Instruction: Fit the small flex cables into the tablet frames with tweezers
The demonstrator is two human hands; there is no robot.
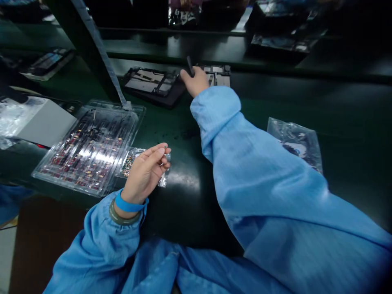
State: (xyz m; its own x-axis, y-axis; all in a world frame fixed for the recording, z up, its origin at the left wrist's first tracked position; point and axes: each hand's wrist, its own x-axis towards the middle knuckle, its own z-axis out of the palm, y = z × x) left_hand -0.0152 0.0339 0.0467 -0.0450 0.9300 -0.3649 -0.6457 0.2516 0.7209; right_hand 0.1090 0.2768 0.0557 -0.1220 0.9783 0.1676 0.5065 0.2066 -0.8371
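Observation:
My left hand (146,171) is closed in a pinch over a small clear bag of tiny coppery parts (128,164). A tiny dark speck shows at its fingertips, too small to name. On its wrist is a blue band (127,205). Stretched to the far side of the bench, my right hand (197,81) grips a slim black pen-like tool (190,65), whose upper end sticks up between thumb and fingers. Beside and partly behind that hand lies a phone frame assembly (225,77). Left of it, more phone frames (145,83) rest on a dark pad.
A clear plastic tray (92,151) of small reddish parts lies at left, near a white box (45,118). A slanted dark post (101,53) rises behind it. At right is a clear bag (295,139) with dark parts. A raised ledge (275,73) runs along the back.

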